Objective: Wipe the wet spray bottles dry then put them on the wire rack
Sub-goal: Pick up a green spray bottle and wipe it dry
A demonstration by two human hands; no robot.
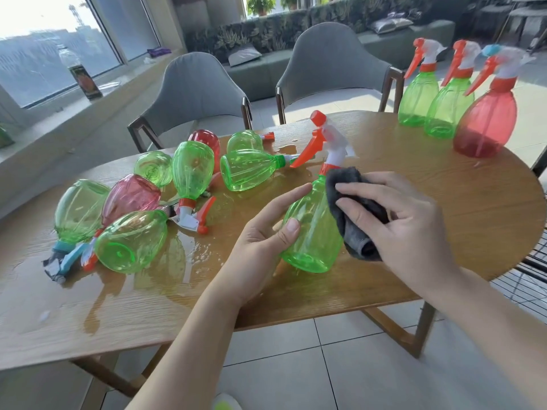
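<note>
My left hand (268, 232) grips a green spray bottle (315, 229) with an orange trigger, tilted above the wooden table (444, 208). My right hand (393, 220) presses a dark grey cloth (352, 214) against the bottle's right side. Several wet green and red spray bottles (148, 202) lie in a heap on the table's left half, in a puddle of water (189, 255). Three bottles stand upright at the far right edge: two green (418, 96) (450, 110) and one red (485, 122). A black wire rack (532, 270) shows beyond the table's right edge.
Two grey chairs (195, 93) (331, 66) stand behind the table. A window ledge at the left holds a dark bottle (83, 75). Tiled floor (325, 365) lies below the table's near edge.
</note>
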